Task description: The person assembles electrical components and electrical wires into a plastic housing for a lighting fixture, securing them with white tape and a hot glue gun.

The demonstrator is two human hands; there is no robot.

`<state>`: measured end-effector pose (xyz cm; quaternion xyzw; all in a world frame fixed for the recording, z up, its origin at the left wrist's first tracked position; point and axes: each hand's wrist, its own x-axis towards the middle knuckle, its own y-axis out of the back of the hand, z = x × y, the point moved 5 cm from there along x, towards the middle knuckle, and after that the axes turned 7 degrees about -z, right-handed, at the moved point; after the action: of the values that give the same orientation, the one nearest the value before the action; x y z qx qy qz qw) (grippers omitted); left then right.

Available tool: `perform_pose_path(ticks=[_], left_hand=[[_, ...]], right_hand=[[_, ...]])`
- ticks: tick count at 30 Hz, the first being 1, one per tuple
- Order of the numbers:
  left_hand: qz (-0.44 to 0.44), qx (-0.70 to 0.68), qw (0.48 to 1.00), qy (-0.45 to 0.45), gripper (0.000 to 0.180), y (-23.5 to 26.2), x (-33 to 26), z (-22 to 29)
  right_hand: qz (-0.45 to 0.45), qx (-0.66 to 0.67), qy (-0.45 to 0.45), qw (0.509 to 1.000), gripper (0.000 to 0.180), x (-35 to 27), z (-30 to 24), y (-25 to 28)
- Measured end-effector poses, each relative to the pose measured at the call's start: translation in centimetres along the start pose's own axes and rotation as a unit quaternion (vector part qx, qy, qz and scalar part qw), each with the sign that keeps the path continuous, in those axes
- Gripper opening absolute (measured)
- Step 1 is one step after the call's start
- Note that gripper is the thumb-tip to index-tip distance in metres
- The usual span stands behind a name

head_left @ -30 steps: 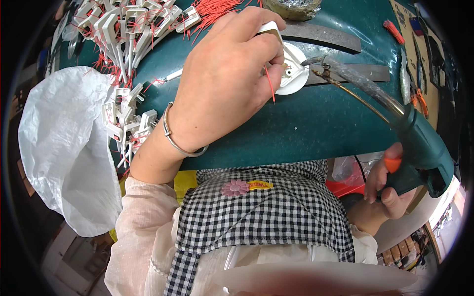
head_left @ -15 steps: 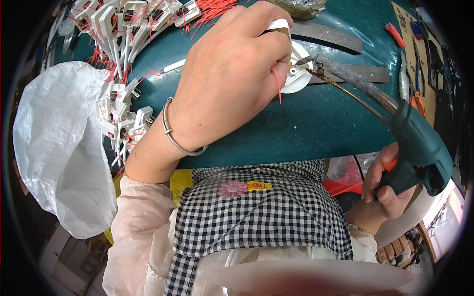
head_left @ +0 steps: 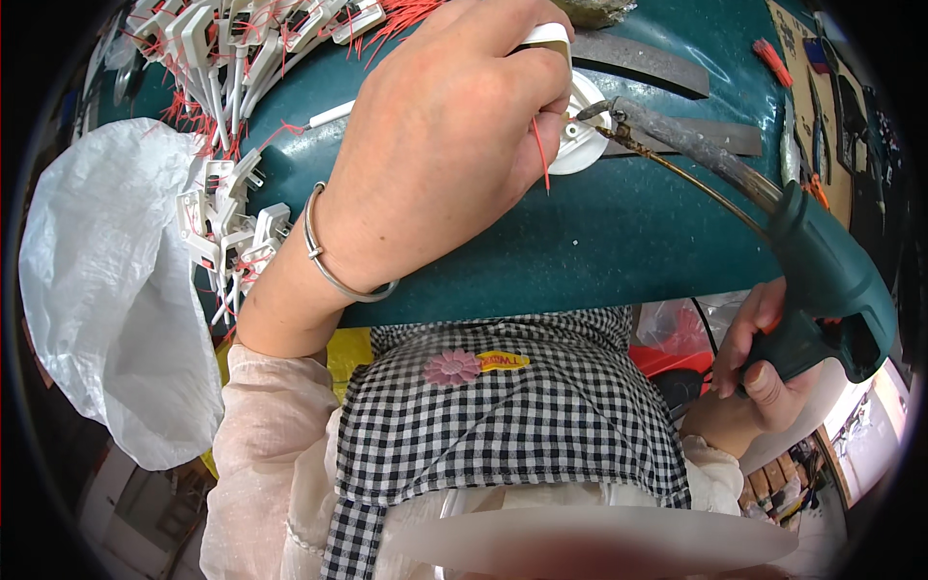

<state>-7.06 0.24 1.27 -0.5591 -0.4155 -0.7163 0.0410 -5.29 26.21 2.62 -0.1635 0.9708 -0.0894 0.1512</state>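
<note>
Reaching across the green mat, my left hand [head_left: 445, 145] is closed on a white plastic part [head_left: 549, 37] and a thin red wire [head_left: 540, 155]. Its fingertips meet beside a round white plastic piece [head_left: 583, 150] lying on the mat; my hand hides much of both white parts. On the right, my right hand [head_left: 768, 382] is wrapped round the handle of a green soldering gun [head_left: 831, 256] with an orange trigger. The gun's dark tip [head_left: 594, 111] is at the round piece, close to my left fingertips. Whether the tip touches the wire I cannot tell.
White plug-like parts with red wires [head_left: 227, 58] are heaped at the far left, with more [head_left: 227, 232] nearer. A white plastic bag [head_left: 116, 290] hangs over the left edge. Dark metal bars [head_left: 648, 68] and a lump of resin-like material [head_left: 594, 10] lie beyond my left hand.
The whole view has shifted slightly. Both hands keep their grips, and the soldering tip stays at the round white piece.
</note>
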Motion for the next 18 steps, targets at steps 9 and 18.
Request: perform_pose_path(ticks=[9,18], left_hand=[[-0.309,-0.018,0.914,0.264,0.012,1.3,2.9,0.6],[-0.313,-0.016,0.912,0.265,0.011,1.3,2.7,0.6]], right_hand=[[0.013,0.029,-0.015,0.999,0.052,0.0,-0.1,0.3],[0.008,0.050,-0.012,0.999,0.052,0.2,0.1,-0.1]])
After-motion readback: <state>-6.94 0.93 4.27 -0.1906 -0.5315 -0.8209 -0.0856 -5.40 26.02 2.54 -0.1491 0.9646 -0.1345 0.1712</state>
